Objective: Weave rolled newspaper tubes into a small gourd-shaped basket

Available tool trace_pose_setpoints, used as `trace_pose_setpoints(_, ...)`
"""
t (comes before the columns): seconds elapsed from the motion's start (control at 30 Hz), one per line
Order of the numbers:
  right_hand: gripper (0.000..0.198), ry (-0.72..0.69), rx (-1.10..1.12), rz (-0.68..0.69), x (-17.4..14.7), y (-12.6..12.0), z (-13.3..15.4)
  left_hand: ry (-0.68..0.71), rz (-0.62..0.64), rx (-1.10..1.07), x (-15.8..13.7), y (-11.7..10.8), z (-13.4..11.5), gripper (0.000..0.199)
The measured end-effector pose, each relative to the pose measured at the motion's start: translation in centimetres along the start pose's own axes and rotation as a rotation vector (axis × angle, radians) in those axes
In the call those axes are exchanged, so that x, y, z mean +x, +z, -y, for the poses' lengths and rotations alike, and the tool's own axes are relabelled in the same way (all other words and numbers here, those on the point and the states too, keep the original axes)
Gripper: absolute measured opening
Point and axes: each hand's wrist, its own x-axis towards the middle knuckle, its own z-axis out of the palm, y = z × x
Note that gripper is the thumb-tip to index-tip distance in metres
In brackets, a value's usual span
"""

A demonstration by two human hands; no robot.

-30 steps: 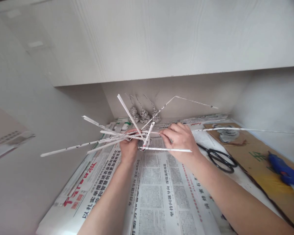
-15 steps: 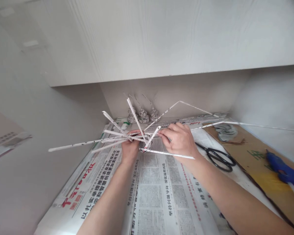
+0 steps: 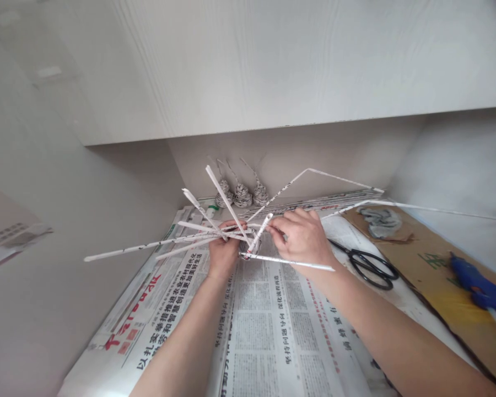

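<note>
A weaving of rolled newspaper tubes [image 3: 228, 201] is held above the newspaper-covered table, its tubes sticking out in several directions. My left hand [image 3: 224, 256] is closed around the tubes near their crossing, at the left side of the weaving. My right hand [image 3: 300, 237] pinches a paper tube between thumb and forefinger at the right side. One long tube [image 3: 430, 209] runs out past my right hand to the right, and another bent tube [image 3: 289, 183] rises behind it. Part of the woven centre is hidden by my left fingers and the tubes.
Three small woven paper pieces [image 3: 243, 196] stand by the back wall, beside a pile of paper tubes [image 3: 314, 204]. Black scissors [image 3: 374, 269] lie right of my right hand. A blue glue gun [image 3: 479, 284] and a grey rag [image 3: 382, 222] rest on cardboard [image 3: 430, 281]. A cabinet panel [image 3: 248, 66] overhangs.
My left hand and the weaving have shifted slightly to the right, and the projecting tubes have turned a little. My right hand keeps its pinch in almost the same place.
</note>
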Motion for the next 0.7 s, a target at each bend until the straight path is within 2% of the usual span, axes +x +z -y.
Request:
trace_pose_setpoints(0.13, 0.018, 0.029, 0.053, 0.043, 0.12, -0.14, 0.11, -0.028, 0.044, 0.036, -0.27, 0.09, 0.13, 0.021)
trace_pose_setpoints(0.27, 0.018, 0.059, 0.134, 0.031, 0.17, -0.07, -0.05, -0.043, 0.091, 0.100, -0.36, -0.02, 0.07, 0.022)
trace_pose_setpoints(0.43, 0.018, 0.083, 0.223, 0.051, 0.21, 0.23, -0.51, 0.010, 0.129, 0.133, -0.38, -0.02, 0.05, 0.014)
trace_pose_setpoints(0.57, 0.015, 0.096, 0.239, 0.074, 0.27, 0.29, -0.74, -0.002, 0.178, 0.159, -0.44, 0.06, -0.16, 0.013)
trace_pose_setpoints(0.7, 0.014, 0.108, 0.201, 0.060, 0.15, 0.54, -0.50, -0.004, 0.161, 0.191, -0.58, 0.20, -0.43, 0.014)
